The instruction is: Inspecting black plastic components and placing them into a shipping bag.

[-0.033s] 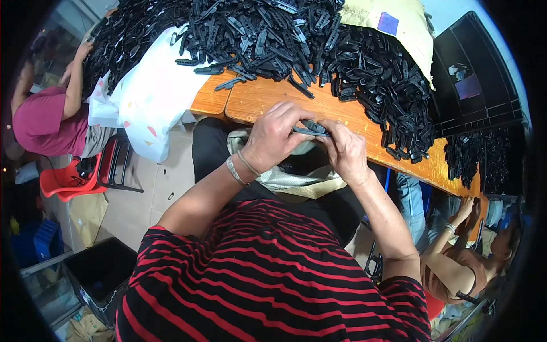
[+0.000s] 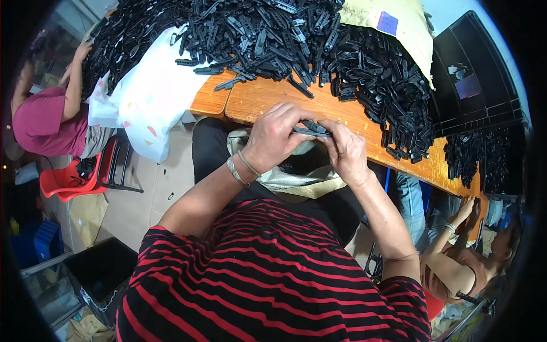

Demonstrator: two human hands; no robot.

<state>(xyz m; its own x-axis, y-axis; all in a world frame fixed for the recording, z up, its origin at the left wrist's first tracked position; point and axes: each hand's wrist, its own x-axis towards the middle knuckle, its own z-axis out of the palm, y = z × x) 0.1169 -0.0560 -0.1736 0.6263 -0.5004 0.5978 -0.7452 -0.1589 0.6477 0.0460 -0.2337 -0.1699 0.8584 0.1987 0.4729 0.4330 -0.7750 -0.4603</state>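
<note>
Between my two hands, just off the table's near edge, is a long, slim black plastic part (image 2: 312, 129). My left hand (image 2: 274, 134) is closed on its left end, and my right hand (image 2: 345, 148) pinches its right end. Fingers cover both ends, so its exact kind does not show. Below my hands an open woven sack (image 2: 282, 181) lies across my lap. A big heap of similar black plastic parts (image 2: 256, 40) covers the far side of the wooden table (image 2: 273, 98), with a few loose ones near the front.
A white plastic bag (image 2: 154, 85) hangs over the table's left edge. A pale yellow sack (image 2: 407, 34) and a black crate (image 2: 473, 74) stand at the far right. Co-workers sit left, in a maroon shirt (image 2: 43, 122), and right. A black bin (image 2: 108, 268) is on the floor.
</note>
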